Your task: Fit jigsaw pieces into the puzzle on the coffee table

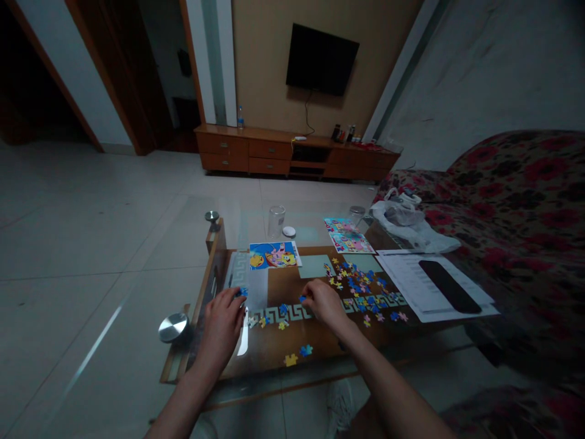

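My left hand [225, 317] rests palm-down at the left end of the glass table, its fingers loosely bent and somewhat apart. Its fingertips touch or lie right beside blue jigsaw pieces [242, 292]; whether these are joined is too small to tell. Over the middle of the table, my right hand [323, 301] pinches a blue jigsaw piece [302, 299] between thumb and finger. Between the hands lie several loose pieces, among them a blue one [284, 310]. A yellow piece [290, 360] sits near the front edge. To the right spreads a pile of mixed jigsaw pieces [363, 283].
Behind the hands lie a blue cartoon picture sheet [274, 255] and a second picture sheet [348, 235]. A glass jar [276, 221] stands beside a white lid [289, 231]. Papers [402, 274], a black phone-like slab [449, 286] and a plastic bag [411, 225] occupy the right side.
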`<act>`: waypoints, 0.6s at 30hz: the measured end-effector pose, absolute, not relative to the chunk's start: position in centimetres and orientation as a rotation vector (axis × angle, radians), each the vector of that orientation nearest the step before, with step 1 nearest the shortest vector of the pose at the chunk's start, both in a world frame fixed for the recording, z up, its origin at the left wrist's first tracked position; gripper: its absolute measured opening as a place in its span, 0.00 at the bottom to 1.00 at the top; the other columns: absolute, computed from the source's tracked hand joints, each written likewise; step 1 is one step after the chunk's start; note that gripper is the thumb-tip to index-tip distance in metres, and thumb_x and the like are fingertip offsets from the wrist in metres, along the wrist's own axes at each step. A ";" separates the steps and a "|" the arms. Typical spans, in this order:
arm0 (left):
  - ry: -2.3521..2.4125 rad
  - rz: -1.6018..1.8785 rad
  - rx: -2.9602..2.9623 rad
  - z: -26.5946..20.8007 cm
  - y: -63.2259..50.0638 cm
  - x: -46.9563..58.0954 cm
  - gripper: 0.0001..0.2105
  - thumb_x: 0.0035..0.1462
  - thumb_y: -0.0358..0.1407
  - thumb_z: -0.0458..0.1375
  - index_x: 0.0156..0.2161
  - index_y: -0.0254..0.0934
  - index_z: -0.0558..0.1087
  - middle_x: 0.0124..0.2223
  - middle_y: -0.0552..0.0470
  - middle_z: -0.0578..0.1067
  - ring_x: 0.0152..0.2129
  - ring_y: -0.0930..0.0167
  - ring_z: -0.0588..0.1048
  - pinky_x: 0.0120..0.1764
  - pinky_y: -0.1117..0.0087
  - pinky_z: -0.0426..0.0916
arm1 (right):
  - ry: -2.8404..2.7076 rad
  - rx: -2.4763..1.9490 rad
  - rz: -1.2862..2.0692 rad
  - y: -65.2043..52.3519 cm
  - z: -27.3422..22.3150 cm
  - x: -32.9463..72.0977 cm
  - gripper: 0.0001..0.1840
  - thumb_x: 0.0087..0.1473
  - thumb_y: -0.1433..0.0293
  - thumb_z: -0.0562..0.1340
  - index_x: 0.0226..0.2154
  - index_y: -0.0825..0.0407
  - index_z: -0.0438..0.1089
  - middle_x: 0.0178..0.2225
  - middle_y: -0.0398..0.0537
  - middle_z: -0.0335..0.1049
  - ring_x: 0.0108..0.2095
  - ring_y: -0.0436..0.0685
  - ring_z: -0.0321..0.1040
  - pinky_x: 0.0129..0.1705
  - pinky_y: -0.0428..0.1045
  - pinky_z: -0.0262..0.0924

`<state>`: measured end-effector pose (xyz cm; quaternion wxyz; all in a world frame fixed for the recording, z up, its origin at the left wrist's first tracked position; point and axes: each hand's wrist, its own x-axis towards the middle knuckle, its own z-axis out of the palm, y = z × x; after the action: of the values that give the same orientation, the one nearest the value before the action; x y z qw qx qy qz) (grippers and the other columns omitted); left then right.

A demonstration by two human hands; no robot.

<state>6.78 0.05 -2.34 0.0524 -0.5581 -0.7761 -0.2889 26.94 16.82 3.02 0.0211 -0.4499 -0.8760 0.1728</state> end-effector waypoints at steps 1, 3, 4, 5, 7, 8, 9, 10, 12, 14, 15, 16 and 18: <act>-2.360 -0.876 -1.702 -2.3 0.1 6.9 0.12 0.58 0.31 0.49 0.42 0.39 0.74 0.51 0.44 0.74 0.50 0.59 0.69 0.50 0.53 0.65 | -2.712 -1.385 0.556 16.9 3.0 26.7 0.06 0.46 0.76 0.65 0.31 0.53 0.73 0.36 0.48 0.73 0.37 0.55 0.68 0.37 0.46 0.53; -2.366 -0.866 -1.714 -2.2 0.1 7.1 0.12 0.58 0.30 0.49 0.42 0.39 0.74 0.51 0.44 0.74 0.50 0.58 0.69 0.49 0.52 0.65 | -2.697 -1.350 0.604 17.3 2.9 26.3 0.07 0.46 0.78 0.64 0.30 0.53 0.73 0.34 0.47 0.73 0.36 0.54 0.67 0.36 0.45 0.52; -2.371 -0.863 -1.717 -2.1 0.1 7.1 0.13 0.58 0.30 0.49 0.42 0.39 0.74 0.51 0.44 0.74 0.51 0.58 0.69 0.49 0.52 0.65 | -2.689 -1.323 0.636 17.6 2.8 26.2 0.08 0.45 0.78 0.63 0.30 0.53 0.73 0.33 0.46 0.73 0.35 0.53 0.67 0.35 0.45 0.52; -2.376 -0.862 -1.719 -1.9 0.1 7.2 0.13 0.58 0.30 0.49 0.42 0.39 0.74 0.52 0.44 0.74 0.51 0.58 0.69 0.49 0.52 0.65 | -2.678 -1.295 0.673 17.8 2.7 25.9 0.09 0.45 0.79 0.62 0.31 0.53 0.73 0.32 0.45 0.73 0.34 0.53 0.67 0.34 0.44 0.52; -2.395 -0.857 -1.724 -1.6 0.1 7.3 0.13 0.59 0.30 0.48 0.43 0.39 0.74 0.52 0.44 0.74 0.52 0.59 0.69 0.50 0.53 0.65 | -2.652 -1.236 0.749 18.2 2.3 25.4 0.10 0.44 0.80 0.62 0.31 0.53 0.72 0.30 0.44 0.73 0.31 0.52 0.66 0.32 0.44 0.52; -2.407 -0.852 -1.724 -1.4 0.0 7.3 0.13 0.59 0.29 0.49 0.43 0.39 0.74 0.52 0.44 0.74 0.52 0.59 0.69 0.50 0.53 0.64 | -2.639 -1.205 0.784 18.3 2.1 24.9 0.10 0.43 0.81 0.62 0.31 0.54 0.72 0.29 0.44 0.73 0.30 0.51 0.66 0.32 0.44 0.52; -2.422 -0.844 -1.727 -1.3 0.0 7.4 0.13 0.59 0.29 0.49 0.43 0.39 0.74 0.52 0.45 0.74 0.52 0.60 0.69 0.51 0.54 0.64 | -2.628 -1.176 0.819 18.4 1.9 24.5 0.10 0.43 0.81 0.63 0.30 0.54 0.72 0.29 0.44 0.73 0.30 0.51 0.66 0.31 0.43 0.52; -2.438 -0.833 -1.730 -1.1 0.0 7.5 0.13 0.59 0.29 0.49 0.43 0.39 0.74 0.53 0.45 0.74 0.53 0.60 0.68 0.51 0.54 0.64 | -2.622 -1.149 0.850 18.5 1.7 23.9 0.09 0.43 0.81 0.63 0.29 0.54 0.72 0.29 0.44 0.73 0.30 0.51 0.66 0.31 0.43 0.52; -2.471 -0.806 -1.745 -0.8 0.1 7.6 0.13 0.58 0.28 0.49 0.43 0.39 0.74 0.53 0.45 0.74 0.53 0.60 0.68 0.51 0.54 0.63 | -2.617 -1.102 0.900 18.3 1.3 22.6 0.08 0.43 0.80 0.63 0.28 0.54 0.72 0.28 0.44 0.73 0.29 0.51 0.66 0.30 0.43 0.52; -2.499 -0.783 -1.769 -0.6 0.1 7.8 0.13 0.58 0.27 0.50 0.43 0.39 0.74 0.53 0.45 0.74 0.53 0.60 0.69 0.52 0.54 0.63 | -2.608 -1.079 0.928 17.9 1.1 21.1 0.06 0.44 0.80 0.63 0.28 0.54 0.73 0.27 0.44 0.73 0.29 0.51 0.66 0.30 0.44 0.52; -2.510 -0.774 -1.781 -0.5 0.1 7.9 0.12 0.58 0.27 0.50 0.42 0.39 0.74 0.53 0.45 0.74 0.53 0.61 0.69 0.52 0.53 0.62 | -2.598 -1.071 0.931 17.6 0.9 20.3 0.06 0.45 0.79 0.63 0.27 0.55 0.73 0.27 0.44 0.73 0.29 0.51 0.66 0.30 0.44 0.52; -2.518 -0.767 -1.793 -0.4 0.1 7.9 0.12 0.58 0.27 0.49 0.42 0.38 0.74 0.53 0.45 0.74 0.53 0.61 0.69 0.52 0.53 0.62 | -2.585 -1.062 0.929 17.3 0.8 19.5 0.05 0.45 0.79 0.64 0.27 0.55 0.73 0.27 0.45 0.74 0.29 0.52 0.67 0.31 0.44 0.53; -2.523 -0.755 -1.819 -0.2 0.1 7.9 0.12 0.59 0.26 0.49 0.42 0.37 0.73 0.53 0.44 0.74 0.52 0.61 0.69 0.52 0.52 0.61 | -2.562 -1.035 0.936 16.6 0.6 18.1 0.04 0.45 0.78 0.65 0.27 0.55 0.73 0.28 0.45 0.74 0.30 0.52 0.68 0.32 0.44 0.54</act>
<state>7.93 0.08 -0.22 -0.0297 -0.5681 -0.7879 -0.2357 18.07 16.59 0.56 0.1120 -0.3526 -0.8726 0.3190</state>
